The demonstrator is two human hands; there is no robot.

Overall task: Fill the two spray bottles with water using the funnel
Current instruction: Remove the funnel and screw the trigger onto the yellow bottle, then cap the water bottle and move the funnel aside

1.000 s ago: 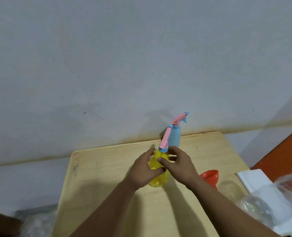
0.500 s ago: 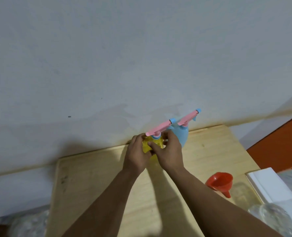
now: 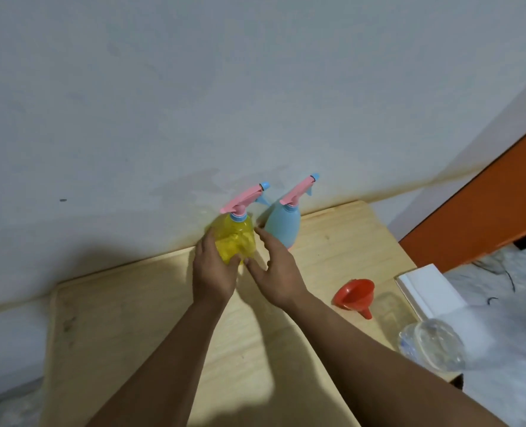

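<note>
Head view puts my left hand (image 3: 214,272) around the lower side of the yellow spray bottle (image 3: 234,238), just left of the frame's center, its fingers curled against the plastic. My right hand (image 3: 275,272) sits just beside the bottle's other flank; its fingers are spread and loosely open, and I cannot tell whether any of them actually touch the plastic. The blue spray bottle (image 3: 283,224) stands upright just right of the yellow one, close to the wall at the back edge of the desk (image 3: 117,318). Both pink trigger heads are still screwed on.

As I judge it, the yellow bottle is light, held on one side only, and very near its neighbour, so a careless twist at the cap could knock the blue one over or let the yellow one slip. The red funnel (image 3: 355,295) lies on its side at right of center, near the desk's right edge, so a sweep of my forearm might roll it off.

At lower right a clear plastic bottle (image 3: 431,343) is blurred, and I cannot read how much water it holds. The yellow bottle's base is hidden behind my hands. A white box (image 3: 428,288) sits behind the funnel.
</note>
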